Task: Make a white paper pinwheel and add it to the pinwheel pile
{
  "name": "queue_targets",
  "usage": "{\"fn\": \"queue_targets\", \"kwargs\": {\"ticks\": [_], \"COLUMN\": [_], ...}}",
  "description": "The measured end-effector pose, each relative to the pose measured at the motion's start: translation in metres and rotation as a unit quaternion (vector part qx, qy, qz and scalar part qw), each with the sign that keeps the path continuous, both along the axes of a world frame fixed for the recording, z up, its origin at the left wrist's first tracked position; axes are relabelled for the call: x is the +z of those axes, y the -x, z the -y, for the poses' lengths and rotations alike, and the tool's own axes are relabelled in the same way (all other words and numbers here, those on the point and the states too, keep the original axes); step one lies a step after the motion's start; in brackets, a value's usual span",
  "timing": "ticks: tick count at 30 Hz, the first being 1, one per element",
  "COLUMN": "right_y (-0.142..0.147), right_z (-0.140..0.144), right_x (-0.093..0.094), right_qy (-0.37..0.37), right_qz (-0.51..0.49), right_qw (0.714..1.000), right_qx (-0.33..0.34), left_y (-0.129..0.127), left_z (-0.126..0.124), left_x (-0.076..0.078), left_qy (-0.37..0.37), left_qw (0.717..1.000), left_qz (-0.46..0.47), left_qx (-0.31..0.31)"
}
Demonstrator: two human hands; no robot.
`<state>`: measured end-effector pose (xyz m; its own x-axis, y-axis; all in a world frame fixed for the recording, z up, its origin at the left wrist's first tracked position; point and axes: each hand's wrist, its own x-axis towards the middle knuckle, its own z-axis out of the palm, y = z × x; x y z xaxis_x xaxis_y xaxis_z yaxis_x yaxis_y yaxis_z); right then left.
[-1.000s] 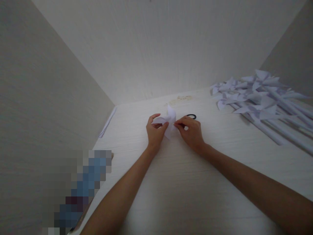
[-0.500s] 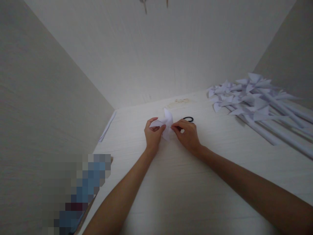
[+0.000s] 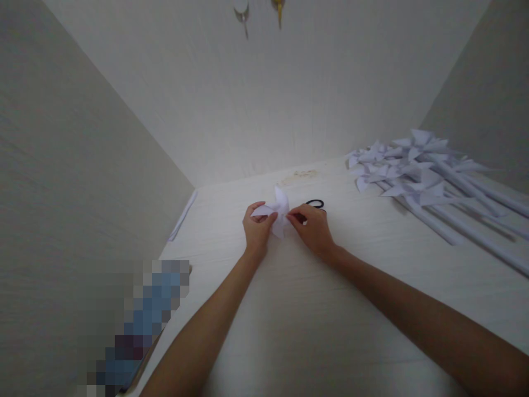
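Both hands are pinched on one small folded paper piece [image 3: 279, 215] above the middle of the white table [image 3: 314, 331]. By the left hand [image 3: 257, 229], the paper's left flap is gripped between thumb and curled fingers; by the right hand [image 3: 313, 226], its right side is nipped between thumb and forefinger. The paper is held between the two hands, with one pointed flap standing up above them; whether it touches the table cannot be told.

Measured against the table, the rest is placed as follows. Three pale walls are seen rising from its far, left and right edges. A pile of paper pinwheels [image 3: 417, 171] on rolled paper sticks is spread over its far right part, well apart from the hands. A blurred-out patch [image 3: 136, 325] is seen at its near left edge. A narrow paper strip [image 3: 182, 216] is laid along its left edge. A black ring [image 3: 316, 204] is seen just beyond the right hand.
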<state>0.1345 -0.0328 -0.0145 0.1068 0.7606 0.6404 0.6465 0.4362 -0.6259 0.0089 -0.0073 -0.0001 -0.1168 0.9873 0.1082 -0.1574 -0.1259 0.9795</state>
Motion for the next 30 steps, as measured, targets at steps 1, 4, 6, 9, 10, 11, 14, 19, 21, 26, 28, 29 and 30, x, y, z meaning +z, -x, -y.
{"fn": "queue_targets", "kwargs": {"ticks": [1,4,6,9,10,11,14,19,21,26,28,29,30], "right_y": [-0.0002,-0.0002,0.0,0.0002,0.0003,0.0004,0.0009,0.0023,0.0023,0.0014,0.0014,0.0016,0.0019], "right_z": [0.0,0.0003,0.0007,0.0016,0.002,0.0024,0.0039,0.0059,0.0064,0.0073,0.0078,0.0082,0.0086], "right_x": [0.0,0.0003,0.0007,0.0014,0.0017,0.002,0.0028,0.0036,0.0039,0.0047,0.0051,0.0052,0.0054], "right_qy": [0.0,-0.007,-0.016,-0.028,-0.029,-0.029,-0.025,-0.026,-0.029,-0.024,-0.023,-0.021,-0.02], "right_qz": [0.0,0.005,0.012,0.024,0.028,0.032,0.036,0.052,0.054,0.052,0.052,0.052,0.053], "right_qw": [1.0,1.0,1.0,0.999,0.999,0.999,0.999,0.998,0.998,0.998,0.998,0.998,0.998], "right_qx": [0.001,0.002,0.002,0.004,0.004,0.004,-0.002,-0.005,-0.005,-0.005,-0.01,-0.013,-0.017], "left_y": [-0.0003,-0.0009,-0.001,-0.0011,-0.0011,-0.0011,-0.0012,-0.0017,-0.0021,-0.003,-0.0035,-0.0038,-0.0041], "left_z": [0.0008,0.0026,0.0032,0.0037,0.0039,0.0042,0.0055,0.0074,0.0077,0.0079,0.0081,0.0082,0.0084], "left_x": [0.0007,0.0023,0.0026,0.0021,0.0018,0.0014,-0.0002,-0.0023,-0.0023,-0.0015,-0.0018,-0.0021,-0.0026], "left_qy": [-0.003,-0.019,-0.033,-0.05,-0.056,-0.062,-0.09,-0.139,-0.15,-0.153,-0.152,-0.153,-0.154], "left_qw": [1.0,0.999,0.998,0.995,0.994,0.992,0.984,0.974,0.972,0.972,0.972,0.972,0.971], "left_qz": [-0.005,-0.032,-0.057,-0.086,-0.097,-0.11,-0.15,-0.177,-0.181,-0.177,-0.178,-0.18,-0.181], "left_qx": [0.001,0.004,0.006,0.005,0.007,0.011,0.021,0.024,0.025,0.027,0.025,0.023,0.02]}}
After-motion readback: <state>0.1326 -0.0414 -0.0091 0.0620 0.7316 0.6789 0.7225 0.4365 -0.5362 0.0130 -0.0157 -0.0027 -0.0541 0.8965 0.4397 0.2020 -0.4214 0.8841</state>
